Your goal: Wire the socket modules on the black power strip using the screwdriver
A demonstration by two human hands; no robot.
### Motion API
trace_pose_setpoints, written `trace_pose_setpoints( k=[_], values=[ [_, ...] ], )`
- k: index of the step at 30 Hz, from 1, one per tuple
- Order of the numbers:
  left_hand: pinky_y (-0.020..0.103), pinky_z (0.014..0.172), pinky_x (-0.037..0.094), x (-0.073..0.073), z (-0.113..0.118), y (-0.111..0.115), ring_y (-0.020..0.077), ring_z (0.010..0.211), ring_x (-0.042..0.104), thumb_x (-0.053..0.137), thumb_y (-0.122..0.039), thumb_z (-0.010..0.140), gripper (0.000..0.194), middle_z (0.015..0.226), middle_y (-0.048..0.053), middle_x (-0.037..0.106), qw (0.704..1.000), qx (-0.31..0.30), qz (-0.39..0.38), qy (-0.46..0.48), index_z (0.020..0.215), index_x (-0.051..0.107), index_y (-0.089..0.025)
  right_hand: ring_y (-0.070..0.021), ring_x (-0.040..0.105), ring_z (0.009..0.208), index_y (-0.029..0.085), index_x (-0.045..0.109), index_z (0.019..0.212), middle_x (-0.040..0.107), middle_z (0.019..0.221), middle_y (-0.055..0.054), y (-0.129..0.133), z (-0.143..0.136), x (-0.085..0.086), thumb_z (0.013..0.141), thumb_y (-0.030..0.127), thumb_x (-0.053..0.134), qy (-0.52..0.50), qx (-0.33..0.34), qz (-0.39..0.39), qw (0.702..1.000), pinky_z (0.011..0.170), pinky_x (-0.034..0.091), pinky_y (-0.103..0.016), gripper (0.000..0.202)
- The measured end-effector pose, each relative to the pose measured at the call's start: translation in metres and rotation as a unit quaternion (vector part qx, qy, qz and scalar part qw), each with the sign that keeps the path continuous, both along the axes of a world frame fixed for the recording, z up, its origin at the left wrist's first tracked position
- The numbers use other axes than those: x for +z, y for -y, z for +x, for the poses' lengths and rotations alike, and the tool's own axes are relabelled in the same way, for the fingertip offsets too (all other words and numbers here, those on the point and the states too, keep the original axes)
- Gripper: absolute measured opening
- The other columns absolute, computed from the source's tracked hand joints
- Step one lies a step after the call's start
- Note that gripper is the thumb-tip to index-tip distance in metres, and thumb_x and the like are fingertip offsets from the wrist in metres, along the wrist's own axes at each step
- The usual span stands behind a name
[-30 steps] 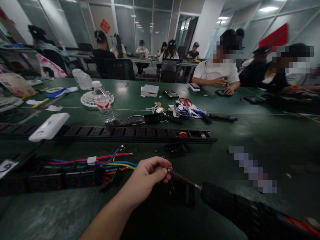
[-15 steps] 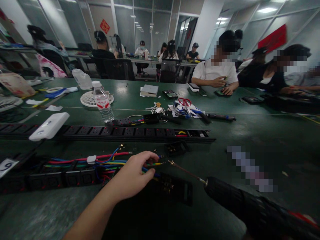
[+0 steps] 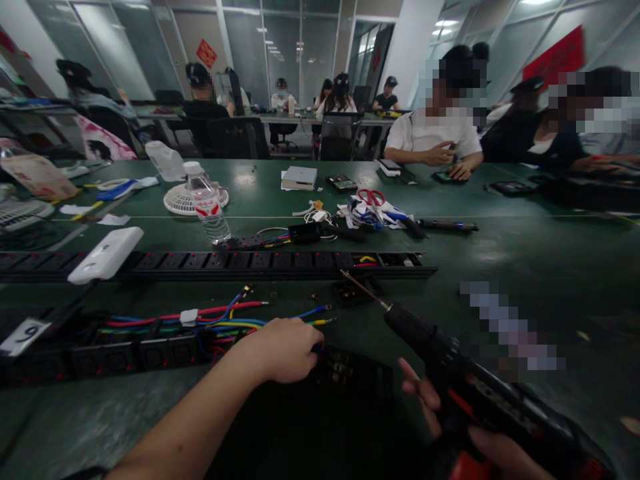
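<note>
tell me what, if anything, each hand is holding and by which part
The right hand holds the power drill by its handle. Whether the left hand grips the blue piece beside it cannot be told.

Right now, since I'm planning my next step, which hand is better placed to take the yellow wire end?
Left, most likely: the left hand is beside the yellow wire end, though perhaps holding something blue; the right hand has the power driver in its grip, farther off.
</note>
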State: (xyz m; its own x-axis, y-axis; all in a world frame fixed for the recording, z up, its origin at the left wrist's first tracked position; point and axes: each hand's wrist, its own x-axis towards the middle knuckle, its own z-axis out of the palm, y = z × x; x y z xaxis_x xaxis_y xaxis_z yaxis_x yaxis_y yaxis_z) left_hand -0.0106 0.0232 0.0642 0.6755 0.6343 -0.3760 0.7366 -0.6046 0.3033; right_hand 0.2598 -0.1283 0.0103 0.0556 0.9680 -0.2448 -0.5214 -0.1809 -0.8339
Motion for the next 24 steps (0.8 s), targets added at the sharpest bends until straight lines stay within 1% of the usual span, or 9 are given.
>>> trace_pose_setpoints(
  k=[3, 5, 9, 14, 17, 20, 24],
  values=[
    [0.040, 0.081, 0.052, -0.009, -0.006, -0.001, 0.0288, 0.095, 0.068, 0.046, -0.029, 0.086, 0.026, 0.102, 0.011, 0.072, 0.999, -0.005, -0.015, 0.036, 0.102, 0.067, -0.023, -0.0350, 0.047, 0.124, 0.020, 0.069, 0.117, 0.059, 0.119, -0.014, -0.011, -0.011, 0.000, 0.076, 0.035, 0.072, -0.009, 0.025, 0.027, 0.999, 0.112, 0.032, -0.046, 0.044],
    [0.038, 0.081, 0.051, -0.014, -0.009, -0.001, 0.0276, 0.095, 0.068, 0.046, -0.029, 0.088, 0.025, 0.101, 0.009, 0.072, 0.998, -0.005, -0.025, 0.055, 0.101, 0.066, -0.024, -0.0344, 0.046, 0.125, 0.020, 0.069, 0.118, 0.057, 0.123, -0.014, -0.017, -0.018, 0.000, 0.077, 0.034, 0.071, -0.022, 0.044, 0.029, 0.998, 0.114, 0.030, -0.046, 0.044],
    [0.037, 0.079, 0.051, -0.019, -0.009, 0.001, 0.0278, 0.092, 0.069, 0.048, -0.026, 0.088, 0.021, 0.097, 0.010, 0.072, 0.997, 0.011, -0.035, 0.071, 0.099, 0.066, -0.021, -0.0334, 0.052, 0.119, 0.020, 0.069, 0.118, 0.058, 0.120, -0.014, -0.026, -0.028, -0.001, 0.078, 0.035, 0.070, -0.023, 0.038, 0.059, 0.997, 0.109, 0.038, -0.046, 0.043],
    [0.035, 0.079, 0.050, -0.022, -0.007, 0.005, 0.0273, 0.093, 0.069, 0.052, -0.019, 0.086, 0.017, 0.096, 0.010, 0.072, 0.995, 0.043, -0.019, 0.085, 0.096, 0.066, -0.020, -0.0348, 0.059, 0.107, 0.019, 0.073, 0.108, 0.063, 0.105, -0.014, -0.036, -0.037, 0.007, 0.073, 0.036, 0.074, 0.032, 0.035, 0.042, 0.998, 0.102, 0.044, -0.050, 0.039],
    [0.036, 0.081, 0.050, -0.025, -0.007, 0.008, 0.0268, 0.093, 0.068, 0.053, -0.019, 0.086, 0.017, 0.096, 0.009, 0.072, 0.994, 0.046, -0.006, 0.101, 0.097, 0.066, -0.020, -0.0326, 0.061, 0.103, 0.021, 0.074, 0.106, 0.064, 0.103, -0.012, -0.040, -0.040, 0.013, 0.074, 0.038, 0.073, 0.042, 0.029, 0.051, 0.997, 0.096, 0.050, -0.043, 0.036],
    [0.036, 0.080, 0.050, -0.025, -0.008, 0.009, 0.0272, 0.094, 0.068, 0.053, -0.020, 0.086, 0.018, 0.098, 0.008, 0.072, 0.993, 0.048, 0.012, 0.112, 0.098, 0.066, -0.021, -0.0309, 0.061, 0.103, 0.022, 0.074, 0.107, 0.065, 0.101, -0.012, -0.041, -0.041, 0.013, 0.076, 0.036, 0.072, 0.054, 0.029, 0.052, 0.997, 0.095, 0.051, -0.038, 0.034],
    [0.038, 0.078, 0.051, -0.021, -0.008, 0.009, 0.0281, 0.091, 0.068, 0.053, -0.025, 0.085, 0.018, 0.098, 0.007, 0.072, 0.992, 0.051, 0.024, 0.115, 0.097, 0.067, -0.023, -0.0320, 0.061, 0.102, 0.021, 0.073, 0.111, 0.065, 0.100, -0.013, -0.039, -0.039, 0.009, 0.075, 0.039, 0.072, 0.051, 0.026, 0.033, 0.998, 0.097, 0.049, -0.042, 0.041]
  ],
)
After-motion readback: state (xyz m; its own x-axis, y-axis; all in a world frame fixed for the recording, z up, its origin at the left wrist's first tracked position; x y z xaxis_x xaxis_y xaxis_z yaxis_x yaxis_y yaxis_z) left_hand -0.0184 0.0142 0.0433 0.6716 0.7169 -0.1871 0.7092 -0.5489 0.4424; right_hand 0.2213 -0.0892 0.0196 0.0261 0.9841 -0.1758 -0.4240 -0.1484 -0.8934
